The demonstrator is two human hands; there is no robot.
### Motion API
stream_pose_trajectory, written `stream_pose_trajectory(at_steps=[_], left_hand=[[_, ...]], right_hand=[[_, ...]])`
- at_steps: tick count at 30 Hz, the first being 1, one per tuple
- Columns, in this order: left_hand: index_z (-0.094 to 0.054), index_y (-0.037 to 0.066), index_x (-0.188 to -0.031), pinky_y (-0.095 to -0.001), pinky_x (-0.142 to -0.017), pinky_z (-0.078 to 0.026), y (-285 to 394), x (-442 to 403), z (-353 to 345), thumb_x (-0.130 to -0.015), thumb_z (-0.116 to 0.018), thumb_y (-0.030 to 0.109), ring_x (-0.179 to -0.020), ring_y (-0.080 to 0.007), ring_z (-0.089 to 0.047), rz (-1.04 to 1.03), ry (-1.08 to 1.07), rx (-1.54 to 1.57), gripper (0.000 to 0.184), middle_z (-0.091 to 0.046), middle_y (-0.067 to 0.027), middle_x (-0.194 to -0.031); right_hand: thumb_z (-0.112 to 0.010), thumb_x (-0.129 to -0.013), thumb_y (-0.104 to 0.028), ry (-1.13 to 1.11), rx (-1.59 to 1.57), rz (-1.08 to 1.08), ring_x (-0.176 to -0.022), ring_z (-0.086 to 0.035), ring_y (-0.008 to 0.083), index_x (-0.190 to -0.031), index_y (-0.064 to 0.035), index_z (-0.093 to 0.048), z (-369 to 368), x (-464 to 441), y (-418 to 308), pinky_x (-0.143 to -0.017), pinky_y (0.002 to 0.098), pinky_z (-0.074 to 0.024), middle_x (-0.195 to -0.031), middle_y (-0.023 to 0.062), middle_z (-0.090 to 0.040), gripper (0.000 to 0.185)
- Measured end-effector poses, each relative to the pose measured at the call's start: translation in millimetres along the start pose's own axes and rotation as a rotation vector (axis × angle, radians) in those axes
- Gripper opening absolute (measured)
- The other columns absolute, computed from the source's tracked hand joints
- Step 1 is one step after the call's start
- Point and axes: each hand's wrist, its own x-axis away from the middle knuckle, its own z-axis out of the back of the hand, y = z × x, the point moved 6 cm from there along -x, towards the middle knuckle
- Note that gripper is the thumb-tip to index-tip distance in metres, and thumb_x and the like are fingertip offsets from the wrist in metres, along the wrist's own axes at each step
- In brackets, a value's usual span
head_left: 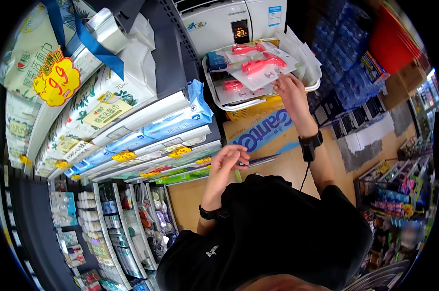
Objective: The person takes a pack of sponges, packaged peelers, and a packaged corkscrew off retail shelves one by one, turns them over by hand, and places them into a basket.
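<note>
My right hand (291, 89) reaches over a white basket (220, 103), its thumb and fingers pinching the near edge of a flat pack holding a pink-red plastic tool (263, 64); I cannot make out the tool's kind. The pack lies tilted over similar packs, one with another pink-red tool (246, 49) behind it and one with a pink-red part (233, 85) beneath. My left hand (225, 165) hovers in front of my chest near the shelf end, fingers loosely curled and apart, with nothing visible in it.
Shelves on the left hold tissue packs (107, 104) and blue packs (175, 119), with yellow price tags. Behind the basket stands a white appliance (219, 24) with a lit display. A cardboard box (263, 133) sits below; bottled water packs (343, 58) and red basins (394, 41) are at right.
</note>
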Motion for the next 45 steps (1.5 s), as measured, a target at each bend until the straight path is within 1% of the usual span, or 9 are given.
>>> stream_pose_trajectory(at_steps=[3, 8, 14, 24, 29, 33, 38, 43, 45], left_hand=[[-0.063, 0.003, -0.115, -0.0278, -0.077, -0.056, -8, 1, -6, -0.102, -0.054, 0.024, -0.089, -0.0150, -0.066, -0.010, 0.063, -0.002, 0.026, -0.067, -0.0071, -0.099], [-0.063, 0.003, -0.115, -0.0283, -0.078, -0.056, -8, 6, -12, -0.102, -0.055, 0.023, -0.090, -0.0151, -0.066, -0.039, 0.164, 0.012, 0.025, -0.067, -0.0075, -0.100], [-0.063, 0.002, -0.114, -0.0274, -0.077, -0.055, -8, 10, -15, -0.102, -0.055, 0.027, -0.090, -0.0146, -0.066, -0.078, 0.259, 0.015, 0.030, -0.068, -0.0079, -0.099], [-0.063, 0.002, -0.114, -0.0275, -0.078, -0.053, -20, 7, -25, -0.101, -0.055, 0.026, -0.090, -0.0145, -0.065, -0.052, 0.268, 0.013, 0.029, -0.067, -0.0077, -0.098], [-0.064, 0.004, -0.115, -0.0277, -0.080, -0.053, -22, 3, -29, -0.103, -0.055, 0.027, -0.091, -0.0142, -0.065, -0.047, 0.248, 0.011, 0.028, -0.068, -0.0074, -0.101], [-0.063, 0.004, -0.115, -0.0278, -0.080, -0.053, -25, 1, -30, -0.103, -0.055, 0.028, -0.091, -0.0144, -0.065, -0.032, 0.230, 0.005, 0.028, -0.068, -0.0074, -0.101], [-0.063, 0.004, -0.115, -0.0279, -0.081, -0.053, -27, 1, -32, -0.103, -0.055, 0.028, -0.091, -0.0145, -0.065, -0.029, 0.243, 0.004, 0.029, -0.068, -0.0075, -0.100], [-0.063, 0.002, -0.114, -0.0288, -0.080, -0.053, -26, -1, -37, -0.101, -0.055, 0.029, -0.092, -0.0154, -0.065, -0.023, 0.242, -0.020, 0.030, -0.067, -0.0082, -0.099], [-0.063, 0.002, -0.114, -0.0287, -0.080, -0.053, -28, -2, -38, -0.102, -0.055, 0.029, -0.092, -0.0153, -0.065, -0.025, 0.239, -0.022, 0.030, -0.067, -0.0082, -0.099]], right_hand=[[-0.058, -0.098, -0.013, -0.025, 0.014, -0.035, -0.098, -0.066, 0.0214, -0.103, 0.0014, -0.056, 3, -40, 4, -0.086, 0.0295, -0.0514, -0.100, 0.0119, -0.065, 0.015], [-0.058, -0.098, -0.012, -0.061, -0.020, -0.077, -0.101, -0.066, 0.0232, -0.107, 0.0041, -0.055, 8, -77, 10, -0.091, 0.0328, -0.0528, -0.105, 0.0140, -0.064, 0.019], [-0.059, -0.099, -0.012, -0.071, -0.070, -0.160, -0.110, -0.065, 0.0266, -0.108, 0.0055, -0.054, 12, -43, 11, -0.096, 0.0334, -0.0515, -0.114, 0.0176, -0.064, 0.021], [-0.061, -0.097, -0.011, -0.022, -0.060, -0.174, -0.109, -0.066, 0.0259, -0.109, 0.0047, -0.053, 26, -10, 16, -0.096, 0.0314, -0.0530, -0.113, 0.0161, -0.064, 0.021], [-0.060, -0.099, -0.012, -0.031, -0.055, -0.173, -0.113, -0.064, 0.0270, -0.113, 0.0096, -0.051, 25, -11, 17, -0.102, 0.0316, -0.0522, -0.114, 0.0177, -0.062, 0.027], [-0.059, -0.100, -0.014, -0.040, -0.015, -0.245, -0.113, -0.064, 0.0274, -0.114, 0.0133, -0.050, 39, -20, 28, -0.101, 0.0300, -0.0524, -0.115, 0.0201, -0.062, 0.032], [-0.058, -0.101, -0.016, -0.073, 0.055, -0.278, -0.108, -0.067, 0.0283, -0.111, 0.0171, -0.053, 40, -20, 27, -0.095, 0.0304, -0.0560, -0.114, 0.0257, -0.065, 0.035], [-0.057, -0.102, -0.017, -0.113, 0.052, -0.289, -0.102, -0.070, 0.0283, -0.111, 0.0166, -0.056, 39, -37, 27, -0.091, 0.0310, -0.0582, -0.112, 0.0275, -0.066, 0.034], [-0.058, -0.101, -0.020, -0.112, 0.095, -0.360, -0.098, -0.071, 0.0271, -0.109, 0.0133, -0.059, 42, -38, 32, -0.089, 0.0306, -0.0591, -0.107, 0.0248, -0.069, 0.034]])
